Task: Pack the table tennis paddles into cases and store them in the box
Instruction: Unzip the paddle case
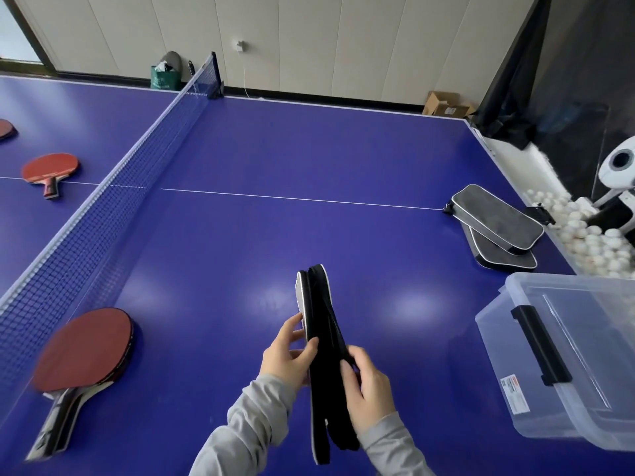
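A black paddle case with white piping stands on edge above the blue table, held between both hands. My left hand grips its left side, thumb on the black edge. My right hand pinches the right edge near the zipper. What is inside the case is hidden. A red paddle lies near the net at lower left. Another red paddle lies beyond the net, and a third paddle shows at the left edge. Two grey cases are stacked at the right. A clear plastic box sits at lower right.
The net runs diagonally across the table. A tray of several white balls and a white ball machine stand off the right edge. A cardboard box and a green bag sit on the floor by the wall.
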Demonstrator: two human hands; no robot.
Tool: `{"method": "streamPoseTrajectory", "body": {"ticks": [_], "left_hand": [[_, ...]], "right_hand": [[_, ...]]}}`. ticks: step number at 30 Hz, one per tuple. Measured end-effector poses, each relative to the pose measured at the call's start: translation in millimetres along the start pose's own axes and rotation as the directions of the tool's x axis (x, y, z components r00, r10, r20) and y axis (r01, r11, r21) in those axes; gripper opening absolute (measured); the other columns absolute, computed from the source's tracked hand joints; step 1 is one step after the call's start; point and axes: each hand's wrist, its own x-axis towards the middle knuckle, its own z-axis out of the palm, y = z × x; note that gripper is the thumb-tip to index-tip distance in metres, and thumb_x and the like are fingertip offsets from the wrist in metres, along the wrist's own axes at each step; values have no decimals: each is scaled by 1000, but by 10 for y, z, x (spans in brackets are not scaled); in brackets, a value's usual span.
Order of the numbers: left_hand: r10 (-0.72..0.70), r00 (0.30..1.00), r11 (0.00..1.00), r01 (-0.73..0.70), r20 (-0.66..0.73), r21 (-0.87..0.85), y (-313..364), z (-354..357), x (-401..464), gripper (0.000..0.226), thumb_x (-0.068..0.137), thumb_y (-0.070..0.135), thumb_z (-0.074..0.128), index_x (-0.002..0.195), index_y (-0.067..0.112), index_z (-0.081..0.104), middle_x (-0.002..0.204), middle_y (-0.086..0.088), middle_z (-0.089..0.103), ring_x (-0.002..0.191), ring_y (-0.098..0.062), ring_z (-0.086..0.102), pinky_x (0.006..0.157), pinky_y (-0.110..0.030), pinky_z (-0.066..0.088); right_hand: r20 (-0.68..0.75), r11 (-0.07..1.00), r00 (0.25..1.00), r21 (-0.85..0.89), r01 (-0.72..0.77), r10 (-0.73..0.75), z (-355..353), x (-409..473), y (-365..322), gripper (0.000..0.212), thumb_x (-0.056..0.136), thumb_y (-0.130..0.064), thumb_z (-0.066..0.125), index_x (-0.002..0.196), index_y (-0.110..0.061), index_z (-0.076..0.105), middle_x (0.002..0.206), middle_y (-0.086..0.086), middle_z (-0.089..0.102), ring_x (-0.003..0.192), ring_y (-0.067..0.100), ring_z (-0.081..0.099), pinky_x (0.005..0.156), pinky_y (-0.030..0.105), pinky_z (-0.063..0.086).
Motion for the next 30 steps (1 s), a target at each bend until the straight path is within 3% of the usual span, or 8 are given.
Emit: {"method": "streamPoseTrajectory", "body": {"ticks": [4, 7, 12, 16, 21, 24, 27, 30], "left_hand": [[29, 987, 990, -6, -161, 143, -86, -347, 140, 41, 83, 8, 61, 115, 32, 53, 101, 3, 65, 69, -14, 66, 61, -31, 55], [17, 974, 958, 49, -226, 284, -198, -717, 301, 60, 74, 1, 65, 125, 29, 50, 103, 4, 63, 71, -17, 65, 70, -25, 47], [-51, 974, 904, 139, -220, 405, -522, -1141, 537, 71, 68, -8, 72, 130, 20, 50, 117, -6, 60, 83, -22, 58, 88, -32, 46], [-77, 970, 914, 161, -229, 373, -802, -1250, 622, 67, 70, -12, 68, 127, 18, 53, 117, -8, 60, 86, -24, 58, 87, -34, 47], [-36, 967, 896, 142, -250, 420, -1074, -1206, 743, 67, 72, -13, 65, 130, 17, 51, 120, -6, 58, 91, -24, 57, 92, -31, 45], [-14, 966, 874, 137, -258, 465, -1201, -1192, 831, 67, 72, -10, 67, 131, 18, 51, 119, -8, 59, 89, -22, 56, 89, -28, 43], [19, 972, 844, 110, -235, 525, -1293, -1158, 884, 68, 72, -8, 67, 134, 15, 47, 123, -11, 56, 99, -28, 57, 95, -35, 44], [78, 978, 701, 83, -192, 709, -1348, -1126, 875, 77, 71, 0, 71, 140, 15, 40, 131, -12, 47, 114, -35, 49, 95, -44, 41]], "right_hand": [[-131, 998, 990, -4, -56, 55, -166, 138, 227, 15, 88, -1, 55, 100, 0, 64, 82, 5, 68, 74, 16, 61, 68, 20, 39], [-166, 982, 968, 59, -181, 188, -355, 272, 559, 17, 88, 2, 54, 102, 3, 63, 89, 13, 68, 82, 20, 60, 77, 30, 45], [-108, 930, 923, 26, -368, 368, -563, 352, 1182, 17, 83, 10, 56, 94, 1, 66, 84, 11, 67, 67, -5, 62, 65, 2, 43], [-97, 857, 863, -108, -504, 495, -520, 314, 1574, 12, 78, 6, 64, 83, -5, 66, 73, 9, 65, 74, 24, 63, 60, 5, 42], [-86, 766, 807, -273, -583, 584, -402, 318, 1788, 6, 80, -4, 65, 86, -4, 67, 74, 4, 61, 73, 23, 56, 73, 24, 44], [-83, 745, 797, -309, -591, 598, -360, 344, 1873, 8, 82, -5, 63, 89, -4, 66, 77, 3, 61, 78, 23, 56, 77, 29, 47], [-80, 741, 807, -351, -572, 585, -295, 339, 1919, 8, 83, -5, 61, 91, -4, 64, 83, 7, 66, 77, 24, 57, 74, 29, 47], [-125, 763, 855, -399, -508, 504, -245, 298, 1881, 16, 82, -4, 62, 98, -3, 61, 93, 11, 65, 87, 32, 60, 75, 36, 48]]}}
